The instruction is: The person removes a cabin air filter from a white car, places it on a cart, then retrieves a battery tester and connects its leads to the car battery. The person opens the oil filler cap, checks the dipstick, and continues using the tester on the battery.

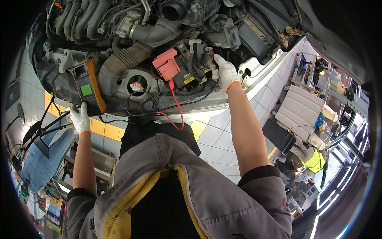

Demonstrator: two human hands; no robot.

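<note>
My left hand (79,116), in a white work glove, grips the lower end of a handheld tester (87,89) with an orange-edged case and a lit green screen. The tester leans against the front of the open engine bay. My right hand (225,71), also gloved, is closed beside the black car battery (184,75), its fingers around the end of a black test lead (199,98); the tip is hidden by the glove. A blocky red cover (166,63) sits at the battery's left side. From its lower edge a red test lead (180,109) loops down and back left.
A ribbed air duct (126,58) and a round black housing (136,86) lie between my hands. The pale car body edge (258,81) runs along the right. On the tiled floor are a white-topped cart (299,107) and a person in a yellow vest (314,160).
</note>
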